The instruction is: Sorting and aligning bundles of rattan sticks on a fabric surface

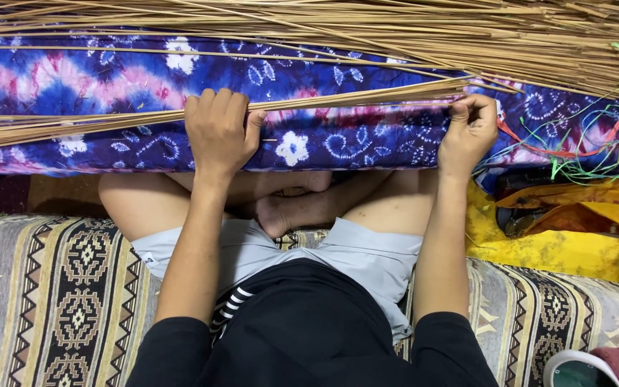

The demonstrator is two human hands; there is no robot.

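big loose stick pile [395, 25] along far edge of tie-dye cushion [73, 86]. my left grip [218, 132] presses the stick bundle [324, 100], right grip [469, 129] pinches its end; bundle runs left-right.

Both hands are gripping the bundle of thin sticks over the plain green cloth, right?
Not quite: the cloth is not plain green but blue and purple tie-dye with pink and white marks. The rest holds: in the head view the left hand and right hand both grip the bundle of thin sticks over it.
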